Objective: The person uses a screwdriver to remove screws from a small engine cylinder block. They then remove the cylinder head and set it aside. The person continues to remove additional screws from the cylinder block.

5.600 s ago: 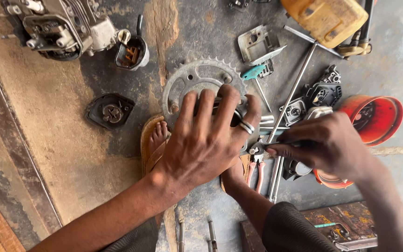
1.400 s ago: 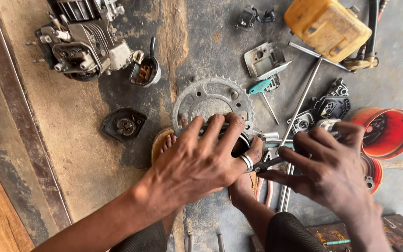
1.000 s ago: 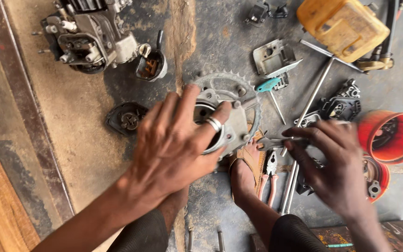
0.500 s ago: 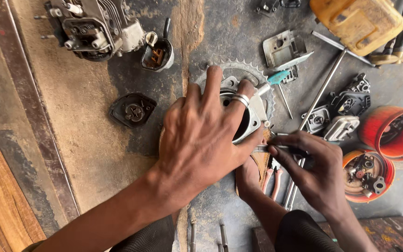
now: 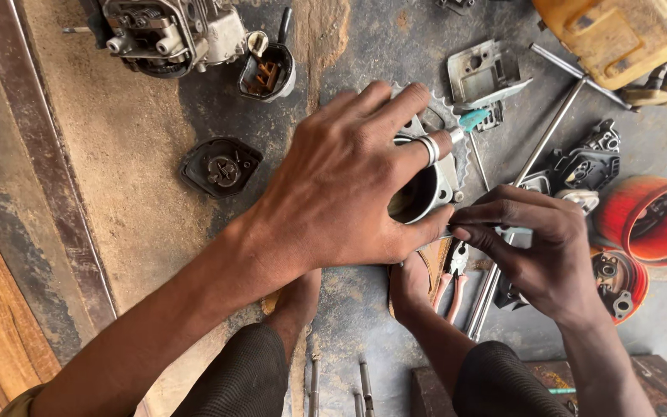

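My left hand point(image 5: 341, 185) is clamped over a grey metal engine cylinder point(image 5: 426, 193), fingers spread across its top, thumb under its rim. The cylinder sits over a toothed sprocket point(image 5: 457, 127) on the floor; my hand hides most of both. My right hand point(image 5: 538, 247) pinches a thin metal tool point(image 5: 478, 225), whose tip points at the cylinder's lower edge, right by my left thumb.
Red-handled pliers point(image 5: 451, 279) lie under my right hand. An engine block point(image 5: 167, 31), a small cup of parts point(image 5: 268, 73) and a black round cover point(image 5: 220, 166) lie to the left. A yellow container point(image 5: 611, 35), a long T-wrench point(image 5: 549, 131) and red bowls point(image 5: 650, 220) are to the right.
My left hand has closed around the cylinder and tipped it up over the sprocket. My right hand has moved left, bringing the thin tool up to the cylinder's edge.
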